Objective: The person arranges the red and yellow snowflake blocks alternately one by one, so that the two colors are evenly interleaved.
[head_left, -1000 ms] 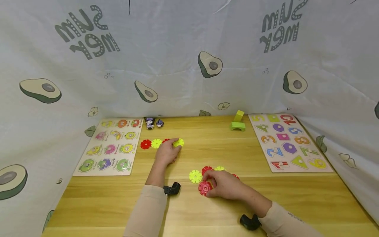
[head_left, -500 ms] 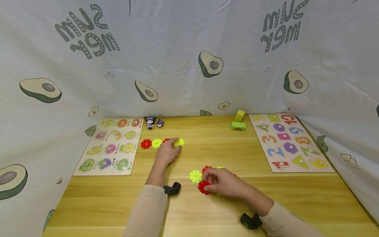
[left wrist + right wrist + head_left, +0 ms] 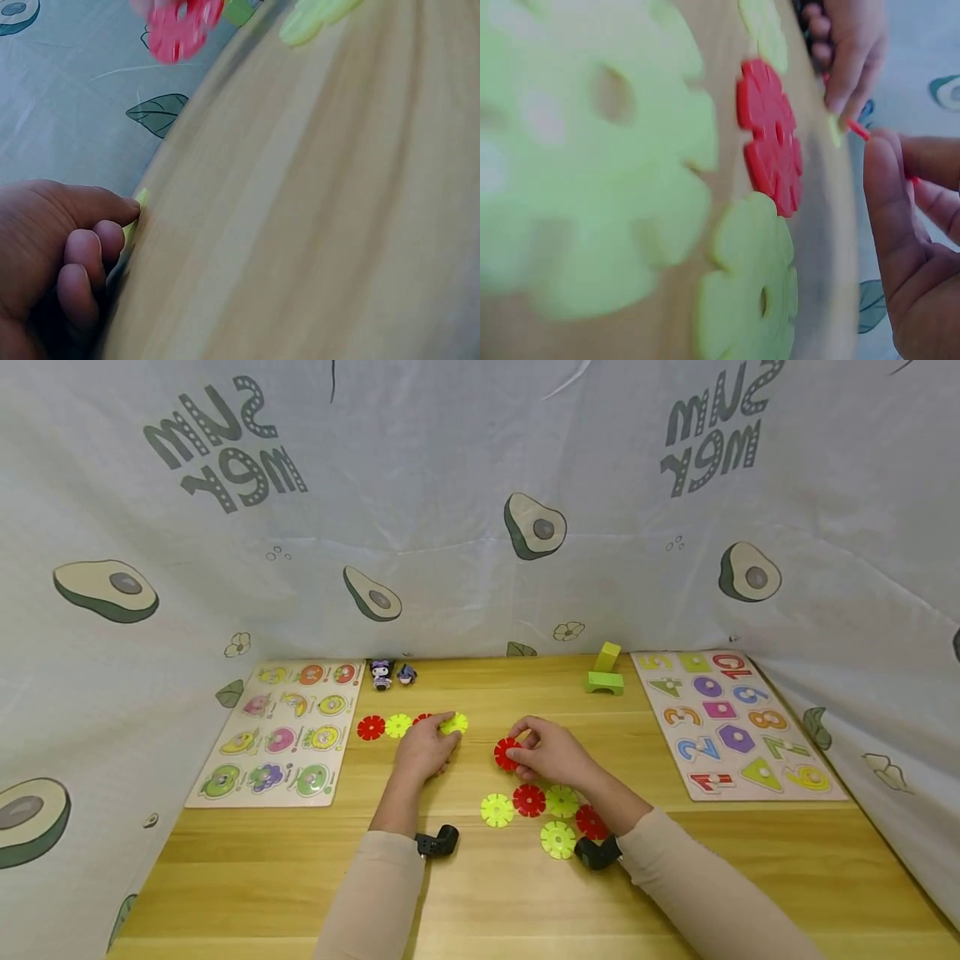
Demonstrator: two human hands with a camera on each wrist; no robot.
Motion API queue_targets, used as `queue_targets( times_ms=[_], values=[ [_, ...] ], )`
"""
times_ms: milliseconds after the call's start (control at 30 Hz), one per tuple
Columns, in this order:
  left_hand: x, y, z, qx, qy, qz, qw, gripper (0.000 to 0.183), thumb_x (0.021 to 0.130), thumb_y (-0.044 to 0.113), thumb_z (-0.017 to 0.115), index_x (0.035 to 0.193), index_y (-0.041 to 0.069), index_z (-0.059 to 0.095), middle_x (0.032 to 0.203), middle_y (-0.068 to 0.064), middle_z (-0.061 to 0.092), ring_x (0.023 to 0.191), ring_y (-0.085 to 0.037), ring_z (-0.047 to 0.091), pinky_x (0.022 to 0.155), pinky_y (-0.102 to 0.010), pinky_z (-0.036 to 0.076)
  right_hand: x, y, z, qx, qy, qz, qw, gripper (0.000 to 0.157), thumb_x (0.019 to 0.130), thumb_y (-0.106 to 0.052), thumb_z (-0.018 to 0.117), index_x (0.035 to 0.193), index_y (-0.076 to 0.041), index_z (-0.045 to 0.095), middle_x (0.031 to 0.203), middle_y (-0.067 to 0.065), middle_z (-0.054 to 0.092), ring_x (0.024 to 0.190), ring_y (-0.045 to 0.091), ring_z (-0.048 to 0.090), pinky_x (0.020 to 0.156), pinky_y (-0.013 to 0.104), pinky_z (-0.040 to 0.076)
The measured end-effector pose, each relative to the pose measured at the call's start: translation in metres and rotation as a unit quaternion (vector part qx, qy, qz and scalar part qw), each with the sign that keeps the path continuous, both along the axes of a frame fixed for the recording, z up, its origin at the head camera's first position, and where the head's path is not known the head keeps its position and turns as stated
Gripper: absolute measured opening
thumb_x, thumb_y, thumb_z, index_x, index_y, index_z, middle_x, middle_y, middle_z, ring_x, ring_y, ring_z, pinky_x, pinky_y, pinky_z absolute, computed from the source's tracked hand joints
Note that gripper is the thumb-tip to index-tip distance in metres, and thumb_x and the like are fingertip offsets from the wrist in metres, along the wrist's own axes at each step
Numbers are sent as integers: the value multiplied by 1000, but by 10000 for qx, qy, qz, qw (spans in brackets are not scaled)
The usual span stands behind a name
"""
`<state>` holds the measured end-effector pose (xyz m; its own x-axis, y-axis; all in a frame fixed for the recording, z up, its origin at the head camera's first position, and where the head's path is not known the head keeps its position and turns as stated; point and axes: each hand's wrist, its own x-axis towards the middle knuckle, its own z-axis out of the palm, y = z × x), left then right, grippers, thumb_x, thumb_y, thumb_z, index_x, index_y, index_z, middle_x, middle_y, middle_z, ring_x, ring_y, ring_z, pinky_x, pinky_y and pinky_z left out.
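Right fingers (image 3: 531, 722) pinching a red disc (image 3: 501, 756), left fingers (image 3: 441, 717) gripping a yellow disc (image 3: 459, 723), five more discs (image 3: 529, 791) near right fingers!

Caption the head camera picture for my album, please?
The right hand pinches a red disc above the wooden table; the left hand touches a yellow disc.

We reach forward with our left arm (image 3: 375, 893) and right arm (image 3: 712, 885); our left hand (image 3: 424, 749) curls three fingers (image 3: 84, 251) inward, and our right hand (image 3: 553, 753) pinches between thumb (image 3: 892, 202) and fingers.
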<state>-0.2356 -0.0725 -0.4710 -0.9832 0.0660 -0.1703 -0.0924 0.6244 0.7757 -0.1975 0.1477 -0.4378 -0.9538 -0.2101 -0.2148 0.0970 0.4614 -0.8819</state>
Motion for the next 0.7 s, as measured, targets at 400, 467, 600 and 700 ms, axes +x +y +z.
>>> queue_targets(
  times_ms=[400,467,600,700],
  values=[
    [-1,1,0,40,-52,11,10000,44,89,32,62,131,25,53,50,-4,54,36,-17,50,34,-28,43,-61,-28,-9,1821,406,14,9825,25,86,-21,67,105,-12,52,63,4,62,51,16,59,47,27,49],
    [-1,1,0,19,-77,8,10000,44,89,32,61,131,25,53,50,-4,54,36,-17,50,34,-28,43,-66,-32,-8,1933,372,42,9804,28,86,-21,67,106,-11,51,62,5,61,50,16,59,46,26,49],
    [-1,0,0,24,-27,-30,10000,44,90,32,60,132,24,52,49,-5,55,35,-17,50,34,-29,43,-71,-39,-6,2117,299,74,9768,33,84,-24,69,108,-10,51,59,6,61,49,17,59,46,25,48],
    [-2,0,-1,55,-10,-40,10000,43,89,32,60,132,24,53,49,-5,55,36,-17,50,34,-29,43,-75,-42,-7,2330,247,63,9721,36,83,-28,70,107,-10,51,59,4,61,49,16,58,46,25,47]
  ],
)
